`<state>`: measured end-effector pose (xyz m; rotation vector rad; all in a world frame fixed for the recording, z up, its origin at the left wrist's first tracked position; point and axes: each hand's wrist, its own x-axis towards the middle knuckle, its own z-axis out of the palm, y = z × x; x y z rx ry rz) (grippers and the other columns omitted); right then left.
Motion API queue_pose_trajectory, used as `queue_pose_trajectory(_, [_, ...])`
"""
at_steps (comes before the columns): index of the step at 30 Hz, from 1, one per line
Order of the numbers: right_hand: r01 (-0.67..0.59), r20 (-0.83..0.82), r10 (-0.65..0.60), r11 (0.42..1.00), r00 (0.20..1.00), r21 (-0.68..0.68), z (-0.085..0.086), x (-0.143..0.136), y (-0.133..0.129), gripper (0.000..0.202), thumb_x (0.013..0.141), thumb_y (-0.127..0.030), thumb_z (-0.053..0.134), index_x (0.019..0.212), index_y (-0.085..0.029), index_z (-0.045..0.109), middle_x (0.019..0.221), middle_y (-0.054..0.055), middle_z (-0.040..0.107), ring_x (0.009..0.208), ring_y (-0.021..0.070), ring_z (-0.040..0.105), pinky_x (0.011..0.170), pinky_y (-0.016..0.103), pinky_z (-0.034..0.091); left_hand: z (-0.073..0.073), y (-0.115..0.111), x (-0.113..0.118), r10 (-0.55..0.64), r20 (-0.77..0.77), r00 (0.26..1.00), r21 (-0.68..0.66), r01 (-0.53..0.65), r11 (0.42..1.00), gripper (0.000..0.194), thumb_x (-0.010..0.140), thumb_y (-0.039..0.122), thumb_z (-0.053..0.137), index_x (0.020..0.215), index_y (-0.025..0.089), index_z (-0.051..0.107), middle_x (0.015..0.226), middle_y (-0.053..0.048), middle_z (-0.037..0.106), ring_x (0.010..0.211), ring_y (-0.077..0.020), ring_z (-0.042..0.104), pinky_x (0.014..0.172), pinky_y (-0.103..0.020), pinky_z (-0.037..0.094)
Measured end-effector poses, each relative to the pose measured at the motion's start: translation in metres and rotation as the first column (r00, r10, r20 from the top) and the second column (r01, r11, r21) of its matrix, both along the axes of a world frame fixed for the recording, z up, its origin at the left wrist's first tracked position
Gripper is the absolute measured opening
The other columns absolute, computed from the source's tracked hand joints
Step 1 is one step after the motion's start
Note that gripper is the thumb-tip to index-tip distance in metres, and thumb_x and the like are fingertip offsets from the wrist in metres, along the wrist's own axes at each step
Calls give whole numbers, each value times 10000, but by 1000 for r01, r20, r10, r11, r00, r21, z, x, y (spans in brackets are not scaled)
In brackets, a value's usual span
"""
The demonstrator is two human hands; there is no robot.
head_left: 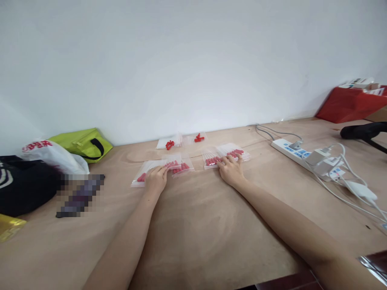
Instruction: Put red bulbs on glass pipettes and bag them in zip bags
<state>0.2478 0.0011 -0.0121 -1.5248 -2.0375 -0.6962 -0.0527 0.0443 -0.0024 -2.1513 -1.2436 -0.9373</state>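
Observation:
My left hand [156, 179] rests on the left group of clear zip bags, its fingers laid over the plastic. Red, rod-shaped pieces [141, 177] show inside a bag [136, 181] beside that hand. Another bag of red pieces [182, 166] lies just right of my left fingers. My right hand [230, 169] touches the right group of bags, fingers somewhat apart on top. Red pieces [211, 161] line the near end of one of these bags [208, 166], and more red pieces [236, 153] lie in the bag [231, 148] beside it. My fingers partly hide both groups.
Two bags with smaller red pieces [169, 145] [199, 138] lie near the wall. A white power strip [290, 152] with chargers and cables is at right, a red bag [347, 105] behind it. At left are a lime pouch [81, 144], a white plastic bag [57, 157] and a black bag [28, 187].

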Motion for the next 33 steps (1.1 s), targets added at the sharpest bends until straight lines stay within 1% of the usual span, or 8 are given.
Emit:
queue_pose_trajectory(5, [-44, -22, 45, 999, 999, 24, -2, 1, 0, 243, 742, -116, 474, 903, -209, 631, 915, 62, 630, 852, 199, 452, 896, 456, 119, 12, -5, 16, 7, 223, 975, 46, -18, 999, 216, 861, 204, 379, 847, 150, 589, 820, -87, 649, 771, -198, 608, 670, -291, 462])
queue_pose_trajectory(9, [-48, -18, 48, 999, 999, 6, -2, 1, 0, 236, 750, -157, 474, 921, -212, 628, 929, 66, 624, 854, 200, 452, 888, 449, 119, 16, -5, 42, -12, 374, 927, -22, 22, 1000, 184, 866, 225, 388, 805, 160, 548, 748, -51, 616, 729, -171, 584, 665, -269, 454])
queue_pose_trajectory(12, [-54, -22, 54, 999, 998, 7, -1, 0, -1, 222, 766, -177, 465, 910, -214, 629, 925, 62, 625, 853, 199, 456, 890, 445, 122, 14, -4, 68, -109, 420, 901, -84, 158, 984, 151, 870, 225, 389, 835, 165, 524, 816, -61, 602, 789, -170, 572, 703, -276, 454])
queue_pose_trajectory(14, [-60, -24, 60, 998, 998, 9, 0, 0, -2, 213, 768, -180, 464, 894, -214, 632, 917, 61, 627, 854, 201, 458, 889, 443, 125, 10, -2, 85, -235, 395, 888, -136, 310, 941, 147, 874, 200, 370, 840, 166, 509, 885, -80, 588, 864, -174, 557, 753, -293, 447])
queue_pose_trajectory(17, [-76, -30, 77, 997, 997, 12, 1, 1, -4, 209, 768, -179, 469, 893, -214, 634, 878, 60, 633, 842, 199, 461, 891, 440, 123, 2, 1, 101, -342, 329, 880, -211, 421, 882, 133, 858, 171, 397, 788, 180, 510, 858, -51, 589, 837, -153, 566, 745, -267, 453])
queue_pose_trajectory(21, [-95, -49, 96, 995, 994, 29, 3, 2, -7, 206, 786, -204, 469, 914, -222, 629, 838, 53, 636, 828, 193, 467, 896, 437, 125, -3, 1, 96, -380, 292, 878, -280, 458, 844, 146, 848, 157, 419, 734, 180, 507, 749, -19, 577, 715, -140, 568, 664, -252, 461])
queue_pose_trajectory(28, [-226, -61, 230, 972, 971, 69, 3, -18, -8, 265, 793, -401, 502, 944, -221, 627, 801, 48, 635, 811, 181, 468, 877, 410, 161, -2, -9, 72, -360, 308, 881, -301, 449, 841, 146, 867, 195, 408, 779, 174, 522, 816, -39, 598, 773, -155, 578, 696, -288, 469])
queue_pose_trajectory(33, [-262, -1, 266, 950, 964, 169, 1, -33, 5, 192, 832, -217, 466, 798, -241, 654, 631, 0, 609, 698, 129, 450, 863, 383, 172, -2, -10, 75, -378, 289, 879, -303, 459, 835, 113, 857, 212, 441, 824, 176, 543, 843, -43, 608, 817, -159, 589, 732, -302, 487])
